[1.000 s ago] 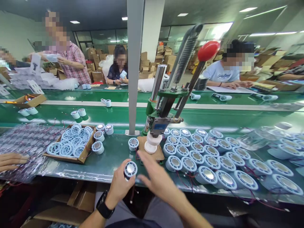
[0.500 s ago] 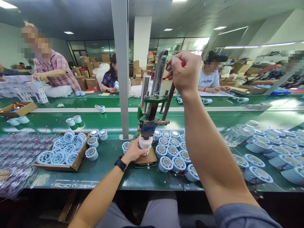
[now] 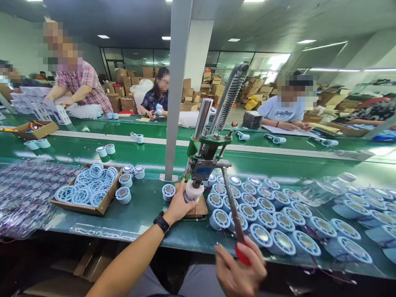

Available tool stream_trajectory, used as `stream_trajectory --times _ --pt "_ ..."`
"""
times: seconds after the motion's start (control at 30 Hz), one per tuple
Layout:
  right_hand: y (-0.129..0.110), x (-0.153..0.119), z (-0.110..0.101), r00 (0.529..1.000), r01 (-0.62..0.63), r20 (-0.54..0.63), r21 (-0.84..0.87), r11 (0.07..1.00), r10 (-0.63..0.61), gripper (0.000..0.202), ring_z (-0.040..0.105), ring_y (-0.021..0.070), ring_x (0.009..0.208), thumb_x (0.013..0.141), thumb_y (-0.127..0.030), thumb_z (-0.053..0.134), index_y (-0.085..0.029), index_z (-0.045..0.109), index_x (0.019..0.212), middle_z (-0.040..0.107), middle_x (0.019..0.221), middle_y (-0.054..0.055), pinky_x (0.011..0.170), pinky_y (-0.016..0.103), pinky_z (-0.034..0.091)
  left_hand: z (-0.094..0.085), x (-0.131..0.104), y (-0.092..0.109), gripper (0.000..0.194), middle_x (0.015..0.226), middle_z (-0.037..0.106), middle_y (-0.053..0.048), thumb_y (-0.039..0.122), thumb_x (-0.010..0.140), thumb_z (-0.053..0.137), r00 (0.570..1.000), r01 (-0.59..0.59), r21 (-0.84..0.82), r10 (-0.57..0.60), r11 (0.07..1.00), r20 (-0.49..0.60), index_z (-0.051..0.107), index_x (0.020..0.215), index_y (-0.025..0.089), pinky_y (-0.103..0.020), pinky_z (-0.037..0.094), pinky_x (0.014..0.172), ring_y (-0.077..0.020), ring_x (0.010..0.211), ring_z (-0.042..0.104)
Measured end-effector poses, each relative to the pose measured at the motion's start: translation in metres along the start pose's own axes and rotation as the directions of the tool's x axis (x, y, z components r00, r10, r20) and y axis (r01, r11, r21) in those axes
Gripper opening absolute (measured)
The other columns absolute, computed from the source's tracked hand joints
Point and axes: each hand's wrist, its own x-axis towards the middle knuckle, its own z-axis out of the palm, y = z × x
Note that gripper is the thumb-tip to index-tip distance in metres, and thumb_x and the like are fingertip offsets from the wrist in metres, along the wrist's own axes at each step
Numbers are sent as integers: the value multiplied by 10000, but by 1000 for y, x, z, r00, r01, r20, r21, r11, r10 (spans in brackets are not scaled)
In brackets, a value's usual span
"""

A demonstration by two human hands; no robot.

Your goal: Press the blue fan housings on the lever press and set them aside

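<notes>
A green hand-operated press [image 3: 213, 142] stands before me, its ram down on a white round cap-like piece [image 3: 194, 192]. My left hand [image 3: 179, 205] is wrapped round that piece at the press base, thumb in front. What lies beneath it is mostly hidden. The press lever [image 3: 232, 202] points down toward me. On its red knob [image 3: 243, 253] is my right hand [image 3: 243, 270], slightly blurred, with some fingers round the knob. One light-blue round motor-like unit [image 3: 168, 191] stands left of my left hand. Several similar units [image 3: 248, 211] stand in rows right of the press.
A cardboard box [image 3: 102, 208] of light-blue rings lies to the left, beside wrapped wired parts [image 3: 27, 198]. A grey post [image 3: 176, 95] rises behind the press. A clear plastic bottle [image 3: 324, 189] lies at right. Beyond the green conveyor [image 3: 148, 159], several people work.
My right hand has swung the lever from high up down toward the table's front edge. My left hand stays round the piece under the ram. The view has shifted slightly.
</notes>
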Motion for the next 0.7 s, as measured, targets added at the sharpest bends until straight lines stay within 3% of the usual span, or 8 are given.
stream_trajectory --times 0.1,0.23,0.3,0.33,0.43,0.5,0.57,0.7 --pt "9 24 -2 981 139 -138 -6 990 -139 268 650 283 874 949 -305 521 -393 691 1136 611 873 85 694 483 527 3 -3 0 1053 1522 443 -182 188 686 783 999 -10 5 10 1000 -45 201 1562 161 -496 228 1226 -327 1435 384" --pt "15 159 15 842 409 -406 50 911 -356 219 663 169 725 960 -380 545 -265 729 936 647 795 55 621 345 523 5 3 3 1121 1371 588 -157 165 668 792 999 3 -147 -11 989 -52 133 1575 176 -485 351 1159 -298 1307 529" --pt "22 229 37 900 370 -307 160 915 -310 333 648 106 668 985 -409 493 -159 709 943 644 775 55 579 252 484 9 8 5 1151 1320 616 -145 164 668 796 998 10 -236 -24 972 -55 94 1580 188 -464 418 1105 -277 1232 580" --pt "27 259 49 951 273 -200 194 942 -234 379 634 72 641 1000 -392 450 -103 692 962 646 786 58 569 215 459 11 9 6 1157 1303 622 -141 165 668 798 998 7 -255 -24 967 -63 86 1581 192 -455 434 1089 -269 1208 591" --pt "44 316 83 999 9 29 146 989 -14 445 563 -10 548 1016 -298 334 24 641 1016 651 803 70 539 155 372 14 -2 14 1149 1259 629 -125 166 660 808 994 -15 -189 -6 982 -107 119 1579 194 -454 426 1091 -264 1186 589" --pt "53 324 92 998 10 55 54 998 -13 441 578 -19 603 1017 -265 318 38 636 1060 670 848 88 591 150 383 8 -25 20 1125 1267 606 -123 174 641 819 990 -21 -55 13 998 -138 184 1570 195 -460 412 1102 -274 1196 568" --pt "57 309 87 995 101 16 -70 992 -100 375 640 32 822 995 -269 425 -16 628 1183 681 1025 121 707 178 436 -7 -56 27 1055 1262 588 -114 175 616 823 991 4 122 12 992 -130 306 1534 209 -456 410 1104 -282 1194 550" --pt "39 227 73 958 194 -196 -87 977 -208 455 612 204 1130 874 -193 616 -148 583 1326 611 1233 135 867 340 515 -56 -104 29 684 1160 626 -77 129 658 727 972 161 399 -76 903 -220 572 1316 232 -432 447 1050 -270 1117 564"
